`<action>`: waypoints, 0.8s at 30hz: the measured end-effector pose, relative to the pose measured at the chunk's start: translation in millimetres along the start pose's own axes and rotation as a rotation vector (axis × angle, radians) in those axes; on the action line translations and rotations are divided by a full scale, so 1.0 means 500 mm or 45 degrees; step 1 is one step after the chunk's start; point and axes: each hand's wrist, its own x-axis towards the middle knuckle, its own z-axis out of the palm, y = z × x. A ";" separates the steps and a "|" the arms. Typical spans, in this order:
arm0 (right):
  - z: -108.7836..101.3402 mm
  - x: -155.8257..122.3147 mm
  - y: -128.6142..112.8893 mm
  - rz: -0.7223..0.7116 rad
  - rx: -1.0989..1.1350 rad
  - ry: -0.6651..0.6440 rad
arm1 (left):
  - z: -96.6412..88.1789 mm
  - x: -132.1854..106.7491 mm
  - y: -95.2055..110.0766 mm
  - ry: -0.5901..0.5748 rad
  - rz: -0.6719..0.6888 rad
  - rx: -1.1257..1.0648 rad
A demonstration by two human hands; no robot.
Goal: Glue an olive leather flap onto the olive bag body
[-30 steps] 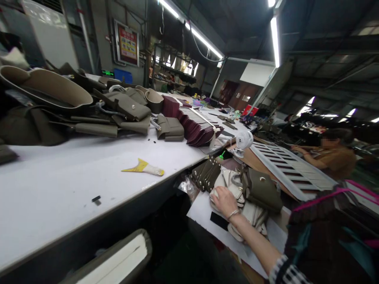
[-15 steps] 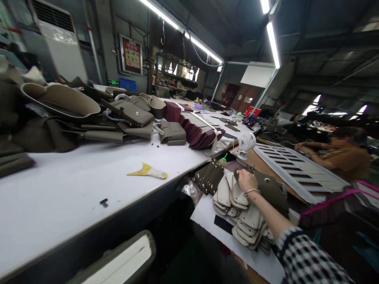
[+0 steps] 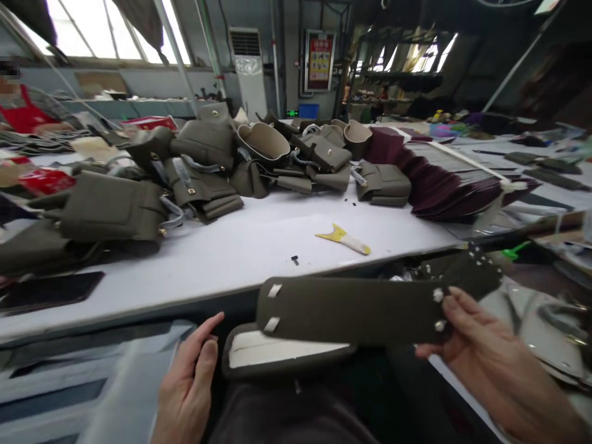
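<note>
My right hand (image 3: 481, 348) grips one end of a long olive-green leather panel (image 3: 351, 310) with metal studs at both ends, held flat and crosswise in front of me below the table edge. My left hand (image 3: 187, 385) hovers at the lower left with fingers stretched out, holding nothing, close to the panel's left end and to an olive piece with a white lining (image 3: 282, 354) lying on my lap.
A white worktable (image 3: 240, 246) carries a heap of olive bag parts (image 3: 198, 166), a fan of maroon leather pieces (image 3: 430, 179), a yellow-bladed scraper (image 3: 343, 238) and a dark phone (image 3: 50, 290). A person in red (image 3: 21, 105) sits at the far left.
The view has swung left from the stack of pale pieces on the side bench. My right hand left that stack and now holds an olive panel before me. My left hand has come into view.
</note>
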 end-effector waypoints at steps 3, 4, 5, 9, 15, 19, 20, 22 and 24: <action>0.042 -0.026 0.119 0.354 0.246 -0.281 | -0.018 -0.026 0.025 -0.256 -0.349 -0.356; 0.048 -0.031 0.153 0.406 0.269 -0.330 | -0.021 -0.034 0.026 -0.300 -0.459 -0.478; 0.050 -0.034 0.183 0.437 0.271 -0.349 | -0.022 -0.040 0.023 -0.310 -0.552 -0.581; 0.044 -0.034 0.247 0.483 0.192 -0.285 | -0.016 -0.049 -0.007 -0.224 -0.743 -0.746; 0.040 0.006 0.254 0.352 -0.243 -0.195 | -0.004 -0.033 -0.022 -0.240 -0.628 -0.443; 0.041 0.046 0.258 0.247 -0.632 -0.132 | -0.004 -0.010 -0.009 -0.254 -0.584 -0.324; 0.043 0.053 0.260 0.236 -0.693 -0.132 | -0.004 -0.003 -0.008 -0.257 -0.584 -0.301; 0.051 0.062 0.262 0.215 -0.759 -0.129 | -0.005 0.011 -0.009 -0.256 -0.588 -0.269; 0.060 0.065 0.263 0.212 -0.789 -0.119 | -0.007 0.023 -0.017 -0.254 -0.585 -0.246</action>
